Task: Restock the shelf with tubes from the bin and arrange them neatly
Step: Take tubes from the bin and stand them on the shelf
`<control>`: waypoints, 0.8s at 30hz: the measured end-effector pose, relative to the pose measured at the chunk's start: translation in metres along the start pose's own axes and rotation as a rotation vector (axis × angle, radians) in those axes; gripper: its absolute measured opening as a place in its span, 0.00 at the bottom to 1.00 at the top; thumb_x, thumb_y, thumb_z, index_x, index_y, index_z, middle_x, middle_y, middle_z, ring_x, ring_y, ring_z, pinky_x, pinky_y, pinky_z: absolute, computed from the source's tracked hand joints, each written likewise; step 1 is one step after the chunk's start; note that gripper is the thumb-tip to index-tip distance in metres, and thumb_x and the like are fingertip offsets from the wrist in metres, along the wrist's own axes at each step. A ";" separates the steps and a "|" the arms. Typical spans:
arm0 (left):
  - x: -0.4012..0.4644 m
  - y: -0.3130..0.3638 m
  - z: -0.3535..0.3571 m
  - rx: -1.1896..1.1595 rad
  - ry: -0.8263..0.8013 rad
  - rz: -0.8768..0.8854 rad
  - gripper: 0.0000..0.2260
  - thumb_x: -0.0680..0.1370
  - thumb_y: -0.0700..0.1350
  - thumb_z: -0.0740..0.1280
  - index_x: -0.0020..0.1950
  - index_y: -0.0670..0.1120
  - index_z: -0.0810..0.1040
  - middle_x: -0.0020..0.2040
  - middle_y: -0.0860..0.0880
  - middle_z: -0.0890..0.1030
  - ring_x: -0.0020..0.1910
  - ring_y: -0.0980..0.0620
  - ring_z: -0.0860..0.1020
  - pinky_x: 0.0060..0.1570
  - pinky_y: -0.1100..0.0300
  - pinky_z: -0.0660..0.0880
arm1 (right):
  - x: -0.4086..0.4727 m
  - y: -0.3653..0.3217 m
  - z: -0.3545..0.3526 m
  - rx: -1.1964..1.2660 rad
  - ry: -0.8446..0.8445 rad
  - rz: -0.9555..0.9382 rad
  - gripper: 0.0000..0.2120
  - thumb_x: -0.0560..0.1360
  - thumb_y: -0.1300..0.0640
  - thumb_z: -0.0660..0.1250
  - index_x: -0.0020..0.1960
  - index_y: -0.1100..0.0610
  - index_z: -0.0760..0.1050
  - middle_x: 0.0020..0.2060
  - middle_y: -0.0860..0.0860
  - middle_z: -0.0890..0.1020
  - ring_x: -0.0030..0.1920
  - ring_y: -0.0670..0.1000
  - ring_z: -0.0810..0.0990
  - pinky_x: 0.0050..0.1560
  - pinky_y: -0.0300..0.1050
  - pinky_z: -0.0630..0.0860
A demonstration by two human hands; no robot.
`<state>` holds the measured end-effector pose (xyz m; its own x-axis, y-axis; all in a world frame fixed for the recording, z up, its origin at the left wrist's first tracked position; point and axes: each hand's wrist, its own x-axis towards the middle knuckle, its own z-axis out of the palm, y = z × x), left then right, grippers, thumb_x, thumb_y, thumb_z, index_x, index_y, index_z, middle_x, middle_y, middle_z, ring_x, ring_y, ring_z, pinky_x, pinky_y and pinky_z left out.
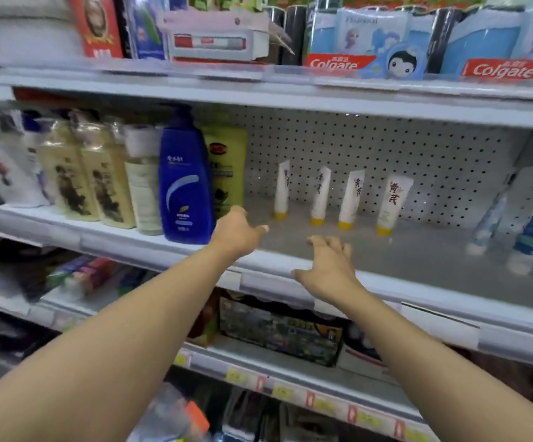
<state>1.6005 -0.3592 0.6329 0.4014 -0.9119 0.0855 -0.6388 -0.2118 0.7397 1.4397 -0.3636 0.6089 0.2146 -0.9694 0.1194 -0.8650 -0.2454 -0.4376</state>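
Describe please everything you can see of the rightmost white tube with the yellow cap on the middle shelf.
The rightmost tube is white, looks like soft plastic, with red characters printed down its front. It stands cap down on its yellow cap, flat crimped end up, leaning slightly to the right. It is the nearest of four like tubes in a row on the grey shelf, before the pegboard. Nothing but the shelf touches it; both hands are apart from it.

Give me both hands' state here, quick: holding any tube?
Left hand: open, fingers loosely spread over the shelf, holding nothing.
Right hand: open, fingers loosely curled above the shelf edge, holding nothing.
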 end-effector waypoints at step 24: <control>-0.203 -0.369 -0.080 0.008 0.056 -0.837 0.22 0.76 0.47 0.68 0.66 0.39 0.71 0.64 0.40 0.75 0.63 0.42 0.74 0.61 0.55 0.69 | -0.120 -0.135 0.267 -0.250 -0.669 -0.465 0.30 0.72 0.49 0.67 0.70 0.57 0.62 0.68 0.57 0.63 0.69 0.60 0.59 0.68 0.53 0.64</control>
<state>1.8075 -0.0681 0.3959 0.7768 -0.4336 -0.4568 -0.1197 -0.8137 0.5688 1.6522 -0.2170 0.4155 0.7277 -0.5909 -0.3483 -0.6801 -0.6872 -0.2552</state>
